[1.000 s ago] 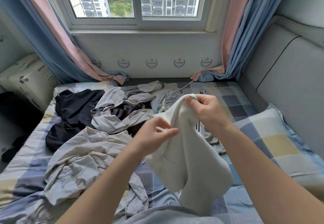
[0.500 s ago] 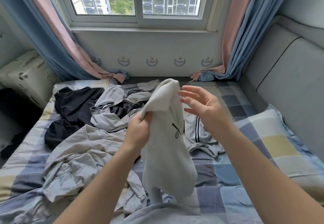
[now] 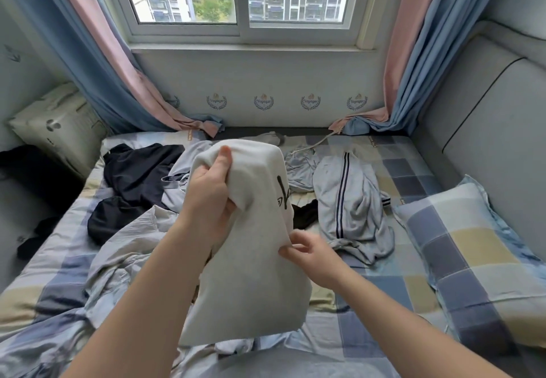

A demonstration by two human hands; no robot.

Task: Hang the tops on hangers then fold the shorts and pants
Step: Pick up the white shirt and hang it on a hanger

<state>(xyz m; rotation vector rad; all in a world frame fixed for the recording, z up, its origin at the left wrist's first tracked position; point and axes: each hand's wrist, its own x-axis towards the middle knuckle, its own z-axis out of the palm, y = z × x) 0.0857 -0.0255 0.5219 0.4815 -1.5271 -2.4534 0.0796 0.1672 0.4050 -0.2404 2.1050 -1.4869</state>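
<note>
Left hand (image 3: 211,197) grips white top (image 3: 251,274) bunched high over bed (image 3: 413,167) centre, right hand (image 3: 310,255) pinches its edge at 4 o'clock from left; best shake it open, find neckline and shoulders before hanging.

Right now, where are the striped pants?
Head view: the striped pants lie on the bed, right of the white top, left of the checked pillow.
</note>
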